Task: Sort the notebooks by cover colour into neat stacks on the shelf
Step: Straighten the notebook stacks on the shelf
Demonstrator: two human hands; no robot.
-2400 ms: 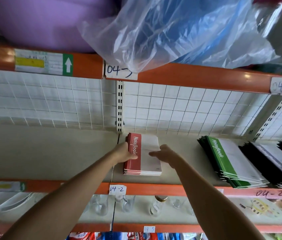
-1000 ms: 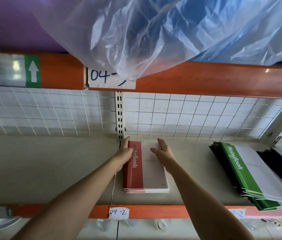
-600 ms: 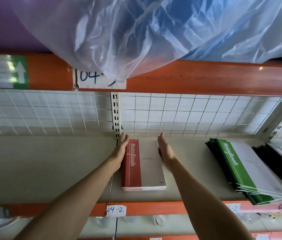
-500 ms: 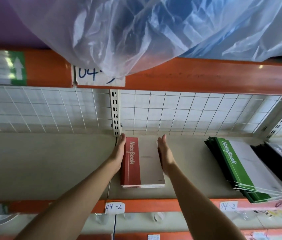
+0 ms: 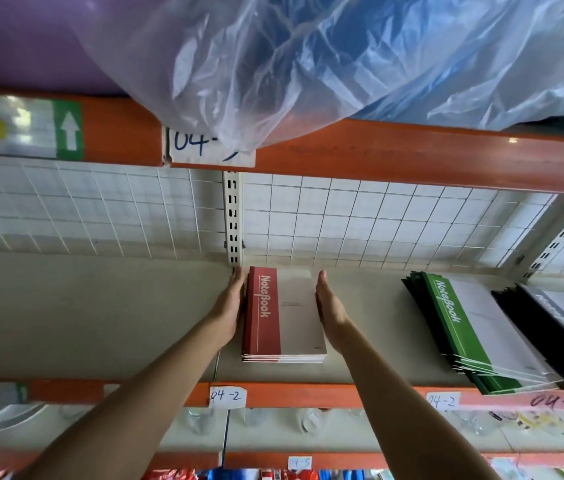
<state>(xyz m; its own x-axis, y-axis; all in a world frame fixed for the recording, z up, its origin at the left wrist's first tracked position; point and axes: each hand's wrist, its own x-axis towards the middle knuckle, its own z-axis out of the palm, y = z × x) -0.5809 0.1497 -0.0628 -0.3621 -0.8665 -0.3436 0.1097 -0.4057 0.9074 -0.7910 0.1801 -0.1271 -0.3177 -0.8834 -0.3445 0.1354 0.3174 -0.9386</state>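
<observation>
- Between the two hands lies the red notebook stack [image 5: 284, 317] on the shelf [image 5: 100, 323]; the left hand [image 5: 230, 311] and the right hand [image 5: 329, 306] press flat, fingers straight, against its two long sides, grasping nothing.
- The step seems to be squaring this stack; next, the hands should release.
- Its edges look even, with a red spine band and a pale cover.
- Right of the right hand, the green stack [image 5: 471, 330] and, I think, a black stack [image 5: 550, 327] are fanned and probably need tidying.

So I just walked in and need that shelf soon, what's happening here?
A person is squaring up a stack of red notebooks on the shelf. The left hand presses flat against the stack's left edge, the right hand against its right edge. A green stack and a black stack already lie further right, both leaning and less tidy.
</observation>
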